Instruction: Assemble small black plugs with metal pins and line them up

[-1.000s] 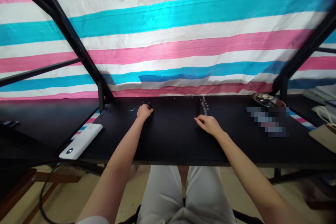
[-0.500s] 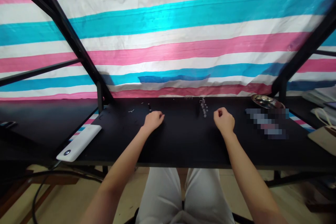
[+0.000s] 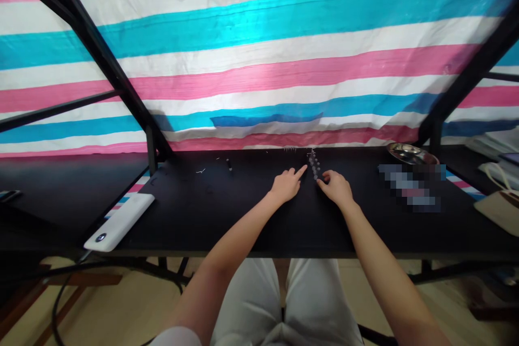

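Right of centre on the black table (image 3: 227,221), a cluster of small grey pieces (image 3: 313,165) lies between the hands. The left hand (image 3: 287,184) points its index finger just beside it; the right hand (image 3: 336,186) bends its fingers near the lower end. Whether either grips a piece, I cannot tell. Lower left, a white slab (image 3: 125,216) bears a dark round mark (image 3: 101,237).

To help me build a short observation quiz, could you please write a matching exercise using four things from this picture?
1. Left hand
2. Metal dish
3. Right hand
4. White device

A. Near the left end of the desk
B. Pointing toward the small grey pieces
C. Near the desk's back right corner
D. Curled, just right of those pieces

Pairs: 1-B, 2-C, 3-D, 4-A
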The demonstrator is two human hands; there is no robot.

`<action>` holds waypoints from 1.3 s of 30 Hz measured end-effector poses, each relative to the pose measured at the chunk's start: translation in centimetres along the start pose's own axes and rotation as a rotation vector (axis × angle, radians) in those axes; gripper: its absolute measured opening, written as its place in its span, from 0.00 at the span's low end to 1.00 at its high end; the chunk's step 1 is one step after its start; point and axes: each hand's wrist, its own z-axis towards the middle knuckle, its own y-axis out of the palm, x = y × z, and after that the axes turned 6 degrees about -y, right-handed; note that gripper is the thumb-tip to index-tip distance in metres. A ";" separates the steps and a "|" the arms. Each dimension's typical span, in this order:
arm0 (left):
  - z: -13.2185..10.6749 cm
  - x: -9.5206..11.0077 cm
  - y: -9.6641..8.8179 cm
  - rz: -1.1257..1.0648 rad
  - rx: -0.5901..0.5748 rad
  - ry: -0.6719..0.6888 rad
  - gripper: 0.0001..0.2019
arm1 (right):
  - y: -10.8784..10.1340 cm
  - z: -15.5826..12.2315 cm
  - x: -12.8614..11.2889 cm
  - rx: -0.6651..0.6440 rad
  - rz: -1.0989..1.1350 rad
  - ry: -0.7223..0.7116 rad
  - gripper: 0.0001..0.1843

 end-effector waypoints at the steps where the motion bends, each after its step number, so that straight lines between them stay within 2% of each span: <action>1: 0.3 0.2 0.3 0.005 0.003 -0.004 0.27 | 0.2 0.0 0.0 0.006 0.004 -0.009 0.11; 5: 1.0 0.8 1.1 -0.006 0.040 -0.039 0.20 | 0.8 0.2 -0.1 0.032 0.031 -0.032 0.11; 9: 1.0 0.3 0.9 -0.102 0.064 -0.091 0.12 | 1.2 0.4 -0.2 0.050 0.039 -0.029 0.11; 12: 0.4 -1.0 0.5 -0.261 0.112 -0.134 0.09 | 1.6 0.6 -0.2 0.056 0.053 -0.031 0.10; 18: -2.1 -5.3 -0.1 -0.603 0.222 -0.203 0.08 | 2.2 0.6 -0.1 0.057 0.053 -0.063 0.07; 22: -3.7 -6.8 -0.3 -0.893 0.240 -0.318 0.11 | 2.0 0.1 -1.3 0.060 0.003 -0.215 0.07; 26: -4.5 -6.4 -0.4 -1.116 0.223 -0.389 0.14 | 1.8 -0.8 -3.4 0.112 -0.121 -0.430 0.09; 31: -4.8 -5.4 -0.5 -1.135 0.191 -0.323 0.15 | 1.7 -1.7 -5.4 0.173 -0.227 -0.572 0.08; 39: -5.0 -5.4 -0.5 -1.052 0.191 -0.293 0.15 | 1.4 -2.0 -5.7 0.143 -0.219 -0.612 0.08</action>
